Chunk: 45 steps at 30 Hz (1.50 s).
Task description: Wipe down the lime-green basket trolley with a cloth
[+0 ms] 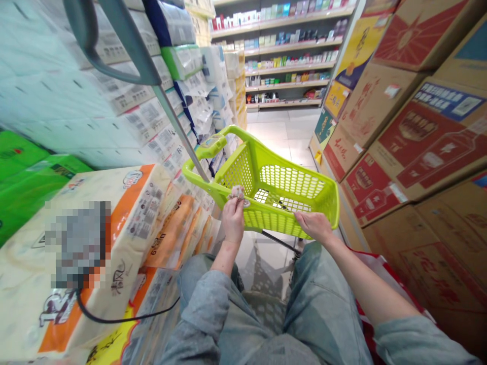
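A lime-green shopping cart with a perforated plastic basket stands in front of my knees, and a grey pole with a handle rises from its left end. In my left hand is a small crumpled pinkish-white cloth, pinched in the fingertips at the basket's near rim. My right hand grips that same rim farther to the right, fingers curled over it. Little shows inside the basket apart from its holes; part of the near wall is behind my hands.
Stacked tissue packs crowd the left side, with a blurred-out device and black cable on top. Cardboard cartons pile up along the right. Shelves of small boxed goods stand at the far end of the tiled aisle.
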### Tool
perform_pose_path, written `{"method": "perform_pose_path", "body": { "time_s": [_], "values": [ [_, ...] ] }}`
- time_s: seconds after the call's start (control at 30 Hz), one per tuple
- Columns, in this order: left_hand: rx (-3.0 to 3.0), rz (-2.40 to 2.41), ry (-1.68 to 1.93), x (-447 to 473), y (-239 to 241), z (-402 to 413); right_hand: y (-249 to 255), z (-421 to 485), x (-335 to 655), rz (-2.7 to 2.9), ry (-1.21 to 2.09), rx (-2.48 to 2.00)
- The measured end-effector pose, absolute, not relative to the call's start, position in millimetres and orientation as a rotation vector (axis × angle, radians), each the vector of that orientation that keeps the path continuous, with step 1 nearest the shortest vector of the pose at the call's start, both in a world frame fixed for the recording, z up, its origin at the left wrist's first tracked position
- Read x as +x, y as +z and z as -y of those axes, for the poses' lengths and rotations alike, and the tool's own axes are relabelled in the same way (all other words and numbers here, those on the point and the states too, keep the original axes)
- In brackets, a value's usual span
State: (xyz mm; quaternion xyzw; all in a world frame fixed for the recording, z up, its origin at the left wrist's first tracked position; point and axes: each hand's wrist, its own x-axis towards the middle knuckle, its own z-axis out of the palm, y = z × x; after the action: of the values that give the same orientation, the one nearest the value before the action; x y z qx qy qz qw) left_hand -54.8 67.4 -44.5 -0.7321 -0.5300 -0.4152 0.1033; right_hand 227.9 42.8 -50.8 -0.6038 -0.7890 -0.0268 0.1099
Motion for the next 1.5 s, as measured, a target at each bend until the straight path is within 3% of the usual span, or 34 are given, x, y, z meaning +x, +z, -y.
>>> {"method": "perform_pose_path", "body": {
  "time_s": [0.33, 0.53, 0.8, 1.0, 1.2, 1.33, 1.5],
  "values": [
    [-2.442, 1.347, -0.904, 40.4, -71.3, -39.0, -44.3, -48.3, 234.3, 2.309, 0.119, -1.878],
    [-2.506, 1.279, -0.861, 36.8, -68.0, -38.6, -45.2, -47.3, 234.6, 2.306, 0.134, -1.885],
    [-2.201, 1.732, -1.299, -49.2, -51.2, -72.9, -47.2, -49.9, 233.9, 2.323, 0.128, -1.855],
    [-1.785, 2.077, -1.656, -61.0, -64.0, -77.4, -45.3, -52.6, 230.2, 2.325, 0.114, -1.893],
    [-1.778, 2.230, -1.630, -13.0, -74.5, -67.3, -43.7, -52.9, 225.8, 2.357, 0.077, -1.923],
    [-2.115, 2.040, -1.559, 27.7, -72.3, -48.2, -44.3, -52.9, 226.3, 2.359, 0.062, -1.913],
    [-2.286, 2.063, -1.414, 3.4, -72.1, -53.5, -46.2, -53.8, 228.6, 2.330, 0.062, -1.935]
  ]
}}
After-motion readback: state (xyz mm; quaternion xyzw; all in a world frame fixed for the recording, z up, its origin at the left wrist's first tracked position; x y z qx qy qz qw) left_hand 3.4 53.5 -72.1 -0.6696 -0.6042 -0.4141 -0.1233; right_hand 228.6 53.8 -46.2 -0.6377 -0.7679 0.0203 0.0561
